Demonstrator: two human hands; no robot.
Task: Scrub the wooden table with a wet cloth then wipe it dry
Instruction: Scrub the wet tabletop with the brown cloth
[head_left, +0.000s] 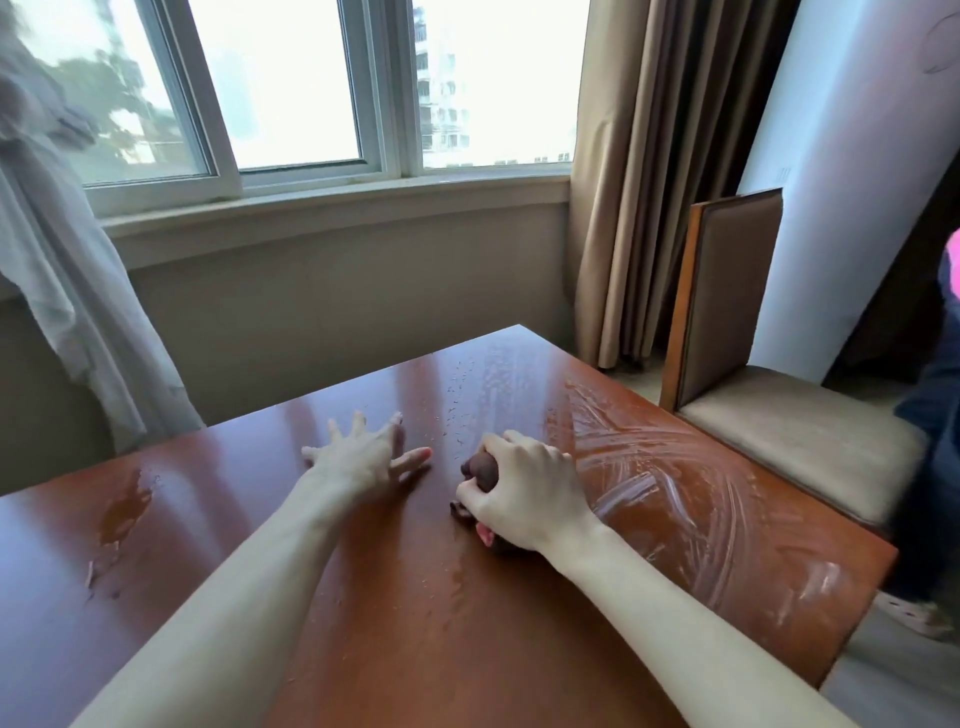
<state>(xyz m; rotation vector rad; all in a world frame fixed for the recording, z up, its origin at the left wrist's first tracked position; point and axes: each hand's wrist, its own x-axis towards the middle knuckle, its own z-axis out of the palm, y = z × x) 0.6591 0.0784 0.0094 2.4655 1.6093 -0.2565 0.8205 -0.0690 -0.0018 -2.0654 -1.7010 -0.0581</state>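
Two hands are on the wooden table (415, 623), and only the right hand (524, 496) has the cloth (475, 465): a dark, balled-up wad clenched under the curled fingers, showing at the thumb side and under the heel of the palm, pressed down onto the wood. To the right of that hand the surface carries curved, whitish wet streaks (675, 493) that run out to the table's right edge. To its left, past the left hand (358, 457), the wood looks mostly unscrubbed, with scattered droplets just ahead of the hands and a puddle (124, 512) well off near the left edge. The coming stroke, I judge, turns on that split: the uncleaned area lies leftward and toward the person from the cloth, so the right hand is the nearer and only equipped one. The left hand lies flat with fingers spread and straight, palm down, holding nothing, just beside the cloth, apparently bracing. The right forearm reaches in from the lower right, wrist roughly level with the table top. Scrubbing seems partly done; drying has not begun.
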